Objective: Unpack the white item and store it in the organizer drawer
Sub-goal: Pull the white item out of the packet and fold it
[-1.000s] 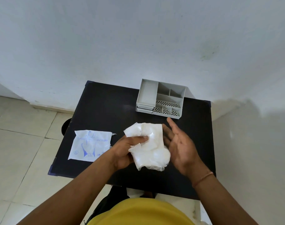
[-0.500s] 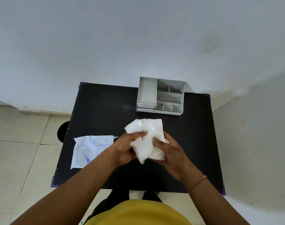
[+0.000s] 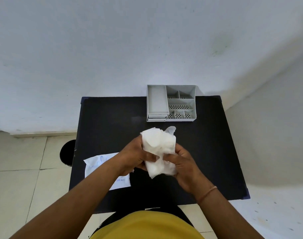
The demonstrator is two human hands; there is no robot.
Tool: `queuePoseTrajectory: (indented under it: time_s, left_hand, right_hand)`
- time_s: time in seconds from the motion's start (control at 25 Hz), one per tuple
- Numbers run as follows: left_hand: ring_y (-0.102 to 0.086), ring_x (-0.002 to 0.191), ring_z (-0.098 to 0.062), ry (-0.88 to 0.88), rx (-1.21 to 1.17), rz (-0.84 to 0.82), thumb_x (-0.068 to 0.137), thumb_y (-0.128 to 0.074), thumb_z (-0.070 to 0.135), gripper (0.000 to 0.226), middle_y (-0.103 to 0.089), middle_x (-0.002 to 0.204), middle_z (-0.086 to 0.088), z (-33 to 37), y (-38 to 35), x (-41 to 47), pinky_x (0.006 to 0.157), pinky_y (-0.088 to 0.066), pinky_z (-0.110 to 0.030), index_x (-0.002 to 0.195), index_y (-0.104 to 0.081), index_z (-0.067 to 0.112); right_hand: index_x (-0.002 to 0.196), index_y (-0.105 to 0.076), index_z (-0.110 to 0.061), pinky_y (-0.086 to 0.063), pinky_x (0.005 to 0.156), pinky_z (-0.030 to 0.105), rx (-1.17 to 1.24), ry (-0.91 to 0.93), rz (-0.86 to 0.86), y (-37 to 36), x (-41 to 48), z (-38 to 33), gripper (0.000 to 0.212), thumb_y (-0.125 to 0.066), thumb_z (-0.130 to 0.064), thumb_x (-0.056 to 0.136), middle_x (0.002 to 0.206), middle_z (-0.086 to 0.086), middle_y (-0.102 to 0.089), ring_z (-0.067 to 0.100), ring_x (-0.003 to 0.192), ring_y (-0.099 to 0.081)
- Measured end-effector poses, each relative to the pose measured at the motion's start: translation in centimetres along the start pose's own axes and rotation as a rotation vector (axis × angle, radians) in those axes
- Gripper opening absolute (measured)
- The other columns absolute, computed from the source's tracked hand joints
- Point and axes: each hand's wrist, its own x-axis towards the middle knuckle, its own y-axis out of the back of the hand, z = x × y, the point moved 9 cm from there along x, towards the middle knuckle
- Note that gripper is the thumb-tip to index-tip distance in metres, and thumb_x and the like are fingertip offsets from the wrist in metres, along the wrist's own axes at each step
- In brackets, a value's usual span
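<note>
Evenly lit by soft, diffuse daylight; bright overall. Faint sheen on the matte black rectangular table [image 3: 104, 121] left of the grey plastic compartment organizer [image 3: 171, 103]. Soft shadow across the pale wall [image 3: 268, 118] at right. Wide-angle bending toward edges. Mild softness throughout, no motion blur.

White crumpled item [image 3: 158, 149], grey organizer [image 3: 171, 103] with dotted perforations, black table [image 3: 109, 121], blue-printed white wrapper [image 3: 99, 163].
</note>
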Motion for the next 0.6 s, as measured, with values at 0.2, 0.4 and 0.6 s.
queuePoseTrajectory:
  time_s: [0.2,0.4,0.6]
  left_hand:
    - [-0.069,0.124,-0.035,-0.013,-0.014,-0.018,0.088,-0.079,-0.007,0.070,-0.070,0.135,-0.011,0.4,1.1,0.4,0.092,-0.065,-0.059,0.145,-0.055,0.026]
    - [-0.068,0.126,-0.035,-0.022,-0.020,-0.071,0.087,-0.080,-0.007,0.071,-0.071,0.135,-0.010,0.0,0.2,1.1,0.093,-0.066,-0.057,0.144,-0.056,0.028]
    - [-0.074,0.118,-0.029,-0.029,0.031,-0.115,0.084,-0.081,-0.011,0.080,-0.075,0.128,-0.005,-0.6,-1.5,1.5,0.071,-0.068,-0.040,0.143,-0.056,0.037]
  right_hand:
    - [0.136,-0.071,-0.014,-0.049,0.111,0.059,0.418,-0.084,-0.071,-0.3,-0.2,-0.1,0.051,-0.044,-0.045,0.105,0.136,0.019,-0.072,0.036,0.122,-0.071]
    - [0.150,-0.057,-0.016,-0.030,0.123,0.066,0.622,-0.230,-0.114,0.4,1.0,1.6,0.075,-0.044,-0.070,0.100,0.154,0.022,-0.057,0.047,0.144,-0.050]
    - [0.126,-0.075,-0.005,-0.045,0.118,0.046,0.481,-0.236,-0.173,-0.6,1.4,-0.4,0.048,-0.054,-0.043,0.106,0.131,0.020,-0.070,0.033,0.118,-0.070]
